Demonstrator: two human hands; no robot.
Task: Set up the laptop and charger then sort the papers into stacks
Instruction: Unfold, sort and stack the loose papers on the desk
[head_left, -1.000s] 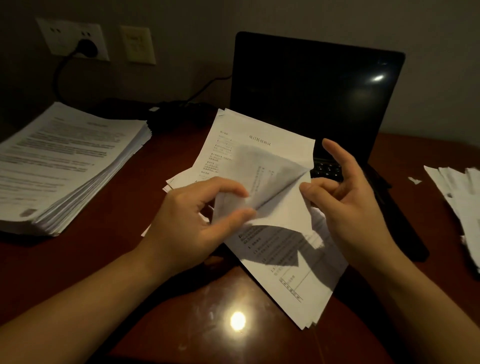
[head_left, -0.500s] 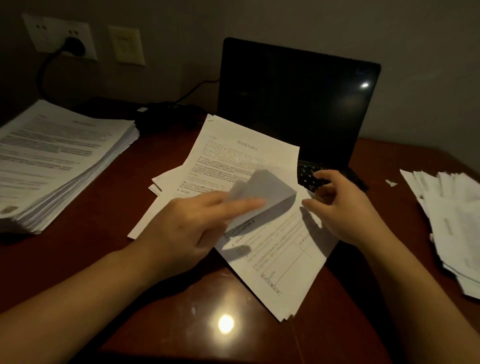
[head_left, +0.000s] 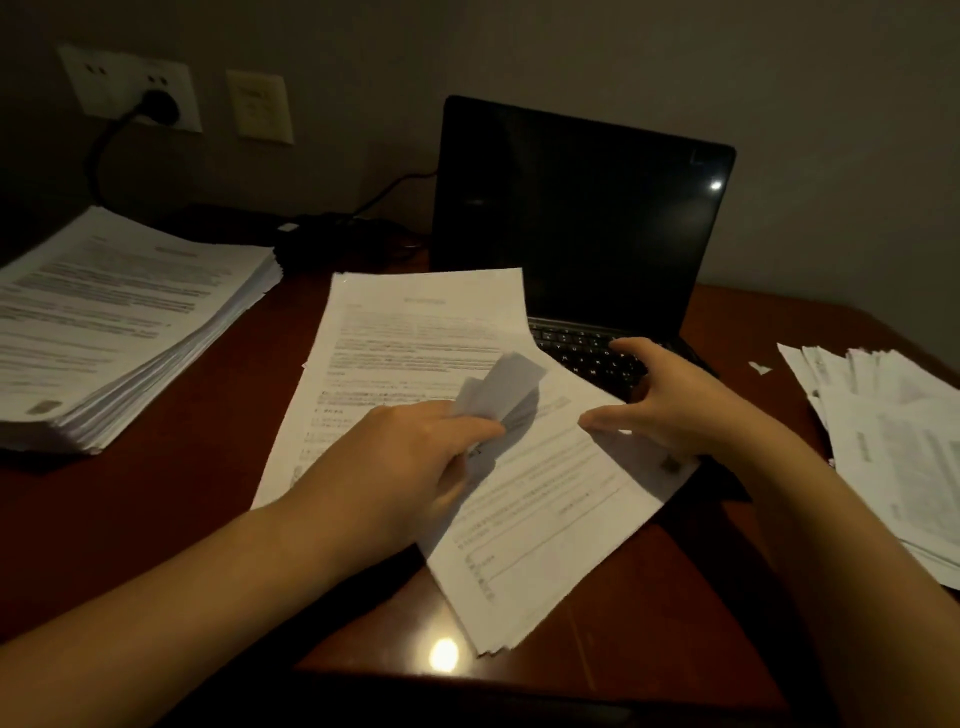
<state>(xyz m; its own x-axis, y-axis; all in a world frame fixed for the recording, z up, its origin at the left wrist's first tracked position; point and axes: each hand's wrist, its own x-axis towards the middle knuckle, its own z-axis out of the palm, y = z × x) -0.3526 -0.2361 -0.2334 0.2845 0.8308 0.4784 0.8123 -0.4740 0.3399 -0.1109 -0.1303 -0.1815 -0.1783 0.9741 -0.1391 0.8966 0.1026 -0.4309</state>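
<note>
Moved since half a second ago: slip (head_left: 501, 387) bunched tighter and carried lower in the left hand (head_left: 415, 462); right hand (head_left: 675, 405) shifted toward the edge of the sheaf (head_left: 545, 519), thumb now stretched out.

Left hand, centre: thumb and fingers clamped on the slip, a small folded grey-white piece, creased, no print legible. Held just above the sheaf, probably to be set aside from the full sheets.

Right hand, 2 o'clock of centre: fingers apart, gripping nothing. Thumb tip touches the sheaf's right edge; fingers lie over the keyboard (head_left: 582, 345). Likely steadying the sheets while the other hand lifts away.

Sheaf, centre to 6 o'clock: printed white sheets, loosely fanned, upper part overlapping the keyboard; not yet sorted.

Stack (head_left: 114, 322), 9 o'clock: thick, printed, fairly square. Pile (head_left: 898, 447), 3 o'clock: thinner, splayed. Judged to be the two sorting destinations.

Laptop (head_left: 582, 218), 12 to 1 o'clock: lid up, screen dark. Plug (head_left: 161, 106), 10 o'clock: seated in the wall socket (head_left: 104, 78), cable trailing toward the laptop; far end not discernible. Setup looks done.

Scrap (head_left: 759, 368), 2 o'clock: tiny white fragment on the surface (head_left: 208, 493), beside the pile.
</note>
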